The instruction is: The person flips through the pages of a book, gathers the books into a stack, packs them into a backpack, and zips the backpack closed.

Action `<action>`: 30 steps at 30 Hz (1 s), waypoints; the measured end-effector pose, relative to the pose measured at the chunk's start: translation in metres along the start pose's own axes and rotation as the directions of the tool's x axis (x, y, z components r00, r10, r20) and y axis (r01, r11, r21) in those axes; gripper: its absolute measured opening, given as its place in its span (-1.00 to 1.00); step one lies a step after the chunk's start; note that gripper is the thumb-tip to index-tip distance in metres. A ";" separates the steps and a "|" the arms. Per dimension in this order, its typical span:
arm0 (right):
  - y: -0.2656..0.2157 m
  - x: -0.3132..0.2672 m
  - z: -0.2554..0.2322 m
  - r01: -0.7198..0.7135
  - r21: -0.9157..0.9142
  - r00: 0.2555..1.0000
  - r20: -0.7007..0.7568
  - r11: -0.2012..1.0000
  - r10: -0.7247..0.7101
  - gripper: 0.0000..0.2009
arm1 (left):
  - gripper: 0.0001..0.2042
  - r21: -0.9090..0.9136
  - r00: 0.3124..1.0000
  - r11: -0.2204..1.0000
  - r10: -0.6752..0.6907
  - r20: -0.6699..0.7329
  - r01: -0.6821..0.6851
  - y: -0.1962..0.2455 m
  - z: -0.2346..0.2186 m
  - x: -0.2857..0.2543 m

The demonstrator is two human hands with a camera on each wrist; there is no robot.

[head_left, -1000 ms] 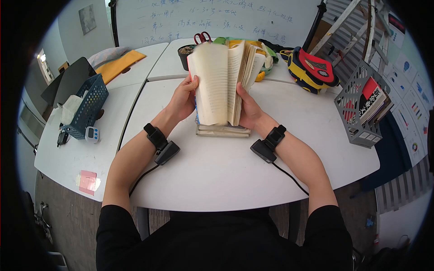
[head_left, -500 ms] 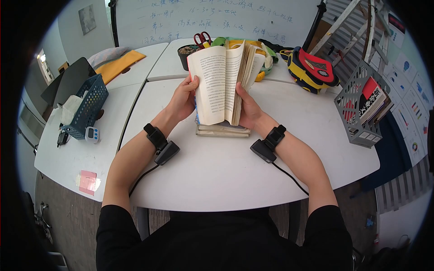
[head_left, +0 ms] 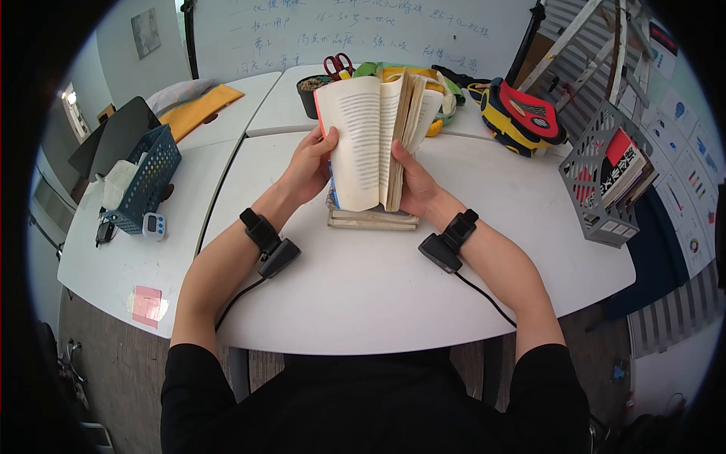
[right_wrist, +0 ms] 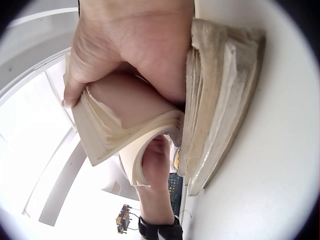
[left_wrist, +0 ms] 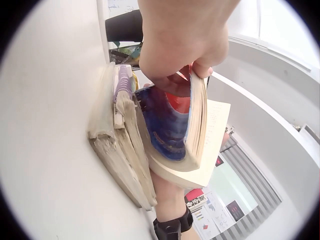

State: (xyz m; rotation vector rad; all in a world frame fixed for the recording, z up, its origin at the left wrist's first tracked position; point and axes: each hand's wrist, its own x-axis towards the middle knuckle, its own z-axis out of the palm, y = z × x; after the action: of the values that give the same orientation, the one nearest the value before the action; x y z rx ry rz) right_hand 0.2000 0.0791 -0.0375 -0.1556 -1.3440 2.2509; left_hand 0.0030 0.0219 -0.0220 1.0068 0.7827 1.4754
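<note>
Both hands hold the open book point(head_left: 370, 140) upright: left hand point(head_left: 306, 168) grips few pages, right hand point(head_left: 417, 184) the thick remainder, so most pages seem unturned.

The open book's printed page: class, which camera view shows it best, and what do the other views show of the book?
The head view: the open book faces the camera, its text lines visible, between the left hand and right hand. The left wrist view shows its blue-and-red cover and page edges; the right wrist view shows only bent page edges.

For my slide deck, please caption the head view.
Both hands hold an open book upright above stacked books.
</note>
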 end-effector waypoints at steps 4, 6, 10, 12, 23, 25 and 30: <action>-0.001 -0.001 0.001 -0.012 -0.024 1.000 -0.021 1.000 0.011 -0.13 | -0.60 0.107 0.996 0.990 0.087 0.036 -0.090 0.004 0.017 -0.005; 0.001 0.000 -0.002 -0.015 -0.026 1.000 -0.019 1.000 0.015 -0.14 | -0.58 0.133 0.992 0.984 0.116 0.042 -0.121 0.002 0.021 -0.006; -0.002 -0.002 0.003 -0.041 -0.053 0.999 -0.019 0.998 0.040 -0.18 | -0.57 0.232 0.978 0.950 0.203 0.041 -0.207 -0.001 0.034 -0.011; 0.000 0.003 -0.001 -0.019 -0.078 1.000 0.004 0.997 0.020 -0.22 | -0.58 0.309 0.979 0.929 0.198 0.053 -0.205 -0.005 0.036 -0.011; 0.003 0.004 0.005 0.076 -0.233 0.997 0.014 0.970 -0.075 -0.27 | -0.60 0.321 0.971 0.917 0.219 0.094 -0.238 -0.003 0.040 -0.013; 0.002 0.000 0.005 0.021 -0.138 1.000 -0.013 0.990 -0.023 -0.23 | -0.62 0.269 0.974 0.936 0.216 0.069 -0.227 -0.005 0.032 -0.010; 0.002 0.001 -0.001 0.004 -0.050 0.999 0.037 0.999 -0.002 -0.15 | -0.67 0.152 0.986 0.976 0.161 -0.036 -0.154 -0.006 0.021 -0.005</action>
State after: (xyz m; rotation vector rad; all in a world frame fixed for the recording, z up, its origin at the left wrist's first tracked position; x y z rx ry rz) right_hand 0.1989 0.0798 -0.0394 -0.1299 -1.4196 2.2294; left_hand 0.0241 0.0164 -0.0192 1.1717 0.8740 1.6000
